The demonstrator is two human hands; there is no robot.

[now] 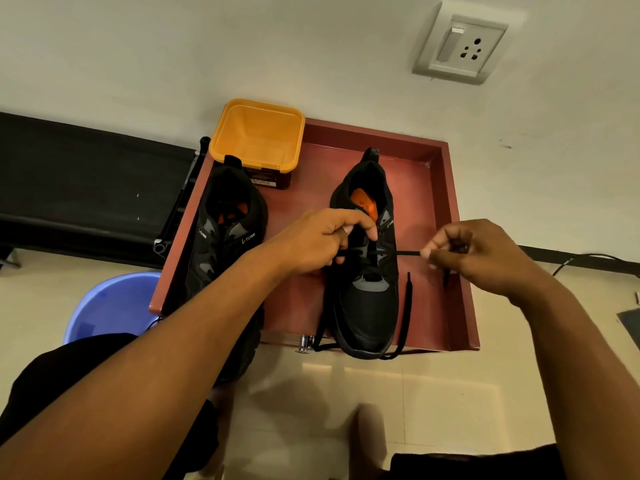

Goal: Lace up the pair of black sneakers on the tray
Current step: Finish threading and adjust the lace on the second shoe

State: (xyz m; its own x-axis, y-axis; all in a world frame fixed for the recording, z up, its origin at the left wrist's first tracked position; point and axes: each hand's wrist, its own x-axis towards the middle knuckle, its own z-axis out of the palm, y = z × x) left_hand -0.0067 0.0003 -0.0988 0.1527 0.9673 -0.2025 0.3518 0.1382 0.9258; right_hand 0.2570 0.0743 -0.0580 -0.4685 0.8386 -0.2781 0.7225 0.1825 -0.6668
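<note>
My right grip (478,258) is narrow, thumb and forefinger pinched on the lace (405,253), which runs taut from there to a low eyelet of the sneaker (363,306). My left grip (325,237) is curled over the throat of that shoe, forefinger pressed down beside the tongue. The lace comes out from under its fingers, so I judge it pins the other side, though the exact hold is hidden. The slack trails along the shoe's side and loops under the toe.

The lace is soft, limp and light, so it is best taken close to its tip for threading. The sneaker looks light with a yielding upper, so it wants steadying at the eyelet row while I pull. Only the lowest eyelets seem threaded.

The sneaker stands on the right half of the red-brown tray (450,237). The other sneaker (225,244) lies at its left edge, its lacing unclear. A yellow tub (258,133) sits at the far left corner. What surface carries the tray is hidden. Around it are a blue bucket (110,306) on the pale floor, something long and black along the wall, and a wall socket (460,46).
</note>
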